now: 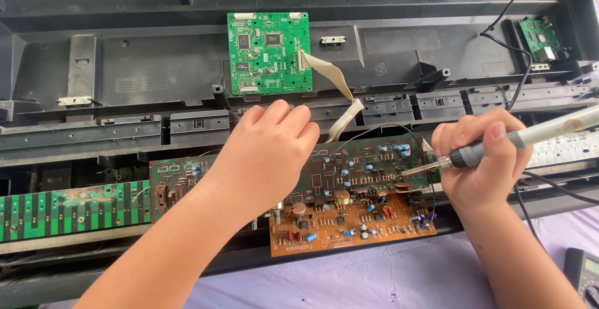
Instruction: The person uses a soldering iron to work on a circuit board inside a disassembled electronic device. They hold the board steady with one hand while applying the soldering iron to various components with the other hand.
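My right hand (483, 159) grips a soldering iron (524, 137) with a grey handle; its metal tip (415, 172) touches a dark green circuit board (368, 168) crowded with blue and brown components. My left hand (265, 153) rests curled on the left part of that board, its fingers closed; what lies under it is hidden. An orange-brown circuit board (349, 225) lies just in front, overlapping the green one.
An opened black keyboard casing (125, 66) fills the view. A bright green board (269, 53) with a grey ribbon cable (340, 91) sits at the back. A green contact strip (68, 209) lies left. A multimeter (583, 275) sits at the lower right on a lilac cloth.
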